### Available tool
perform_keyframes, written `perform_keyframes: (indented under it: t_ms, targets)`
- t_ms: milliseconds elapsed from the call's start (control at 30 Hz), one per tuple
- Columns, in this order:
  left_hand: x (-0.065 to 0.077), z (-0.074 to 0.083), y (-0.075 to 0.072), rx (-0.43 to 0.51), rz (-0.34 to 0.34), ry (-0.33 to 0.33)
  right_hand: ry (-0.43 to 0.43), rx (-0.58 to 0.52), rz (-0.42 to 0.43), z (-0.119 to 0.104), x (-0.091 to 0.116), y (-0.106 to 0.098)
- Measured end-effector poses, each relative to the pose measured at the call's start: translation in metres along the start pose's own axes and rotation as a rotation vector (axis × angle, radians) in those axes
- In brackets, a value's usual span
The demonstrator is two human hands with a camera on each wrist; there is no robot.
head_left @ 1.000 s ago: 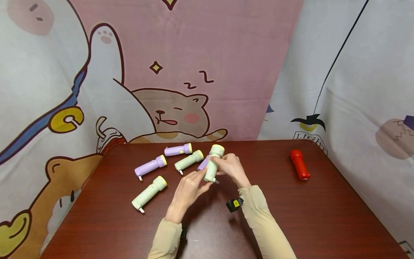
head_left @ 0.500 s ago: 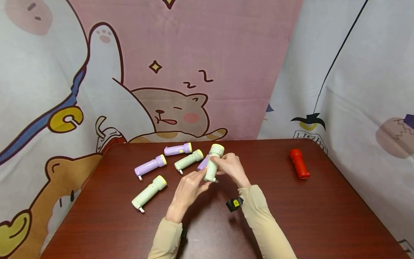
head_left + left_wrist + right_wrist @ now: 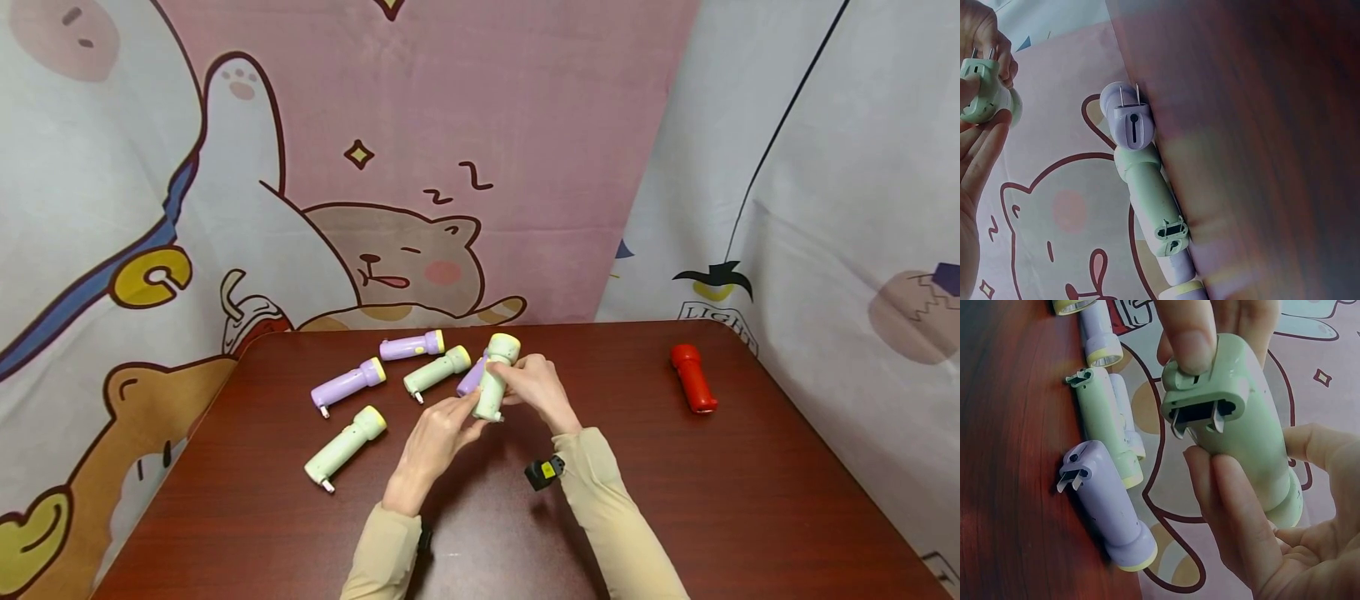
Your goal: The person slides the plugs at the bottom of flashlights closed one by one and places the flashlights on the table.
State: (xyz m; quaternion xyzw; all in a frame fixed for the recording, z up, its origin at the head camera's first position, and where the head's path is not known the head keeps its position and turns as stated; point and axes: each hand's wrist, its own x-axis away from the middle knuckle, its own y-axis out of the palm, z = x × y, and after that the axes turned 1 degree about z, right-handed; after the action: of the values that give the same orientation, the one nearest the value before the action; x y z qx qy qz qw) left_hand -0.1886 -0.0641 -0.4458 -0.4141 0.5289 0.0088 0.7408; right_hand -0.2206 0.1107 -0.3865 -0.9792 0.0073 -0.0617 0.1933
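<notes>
Both hands hold a pale green rechargeable flashlight [image 3: 492,393], tilted over the table with its yellow-rimmed head pointing away. My left hand [image 3: 433,437] grips the base end; in the right wrist view its thumb [image 3: 1192,349] presses on the slider beside two metal plug prongs [image 3: 1217,419] that stick out. Higher up, near the head, my right hand [image 3: 536,392] pinches the body between thumb and fingers. Partly hidden behind it lies a purple flashlight [image 3: 1105,499], its prongs out.
Left of the hands lie two more green flashlights [image 3: 345,448] and two purple flashlights [image 3: 348,387] on the brown table [image 3: 247,525]. A red flashlight [image 3: 694,380] lies at the far right. Behind the table hangs a cartoon cloth [image 3: 555,167].
At the base of the held flashlight, the prongs show shorter now than a second ago. Both hands keep their places and their grip.
</notes>
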Motion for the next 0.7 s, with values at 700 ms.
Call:
perform_keyframes:
  t_ms: [700]
  targets:
    - [-0.0007,0.0028,-0.0019,-0.015,-0.026,-0.003,-0.004,0.033,0.008,-0.0005,-0.0003,-0.0007]
